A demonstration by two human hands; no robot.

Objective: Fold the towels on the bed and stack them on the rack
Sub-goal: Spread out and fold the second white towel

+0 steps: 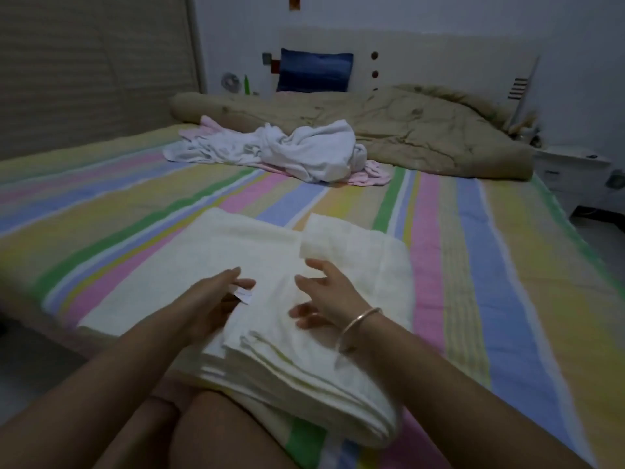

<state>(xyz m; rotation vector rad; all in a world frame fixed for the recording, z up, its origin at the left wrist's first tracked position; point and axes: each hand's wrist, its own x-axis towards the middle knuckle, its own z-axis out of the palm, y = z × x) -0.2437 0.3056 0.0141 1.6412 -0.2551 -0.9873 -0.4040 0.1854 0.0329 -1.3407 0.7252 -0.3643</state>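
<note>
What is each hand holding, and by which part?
Left hand pinches the folded cream terry towel at its edge, by the small white label; right hand, fingers spread, holds nothing.

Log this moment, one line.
cream towel: part-folded | left hand: at fold, grip unclear | right hand: open over it | white pile: unfolded

Blue pillow [314,71] against the headboard [422,55], rumpled tan quilt [422,130] in front.
</note>
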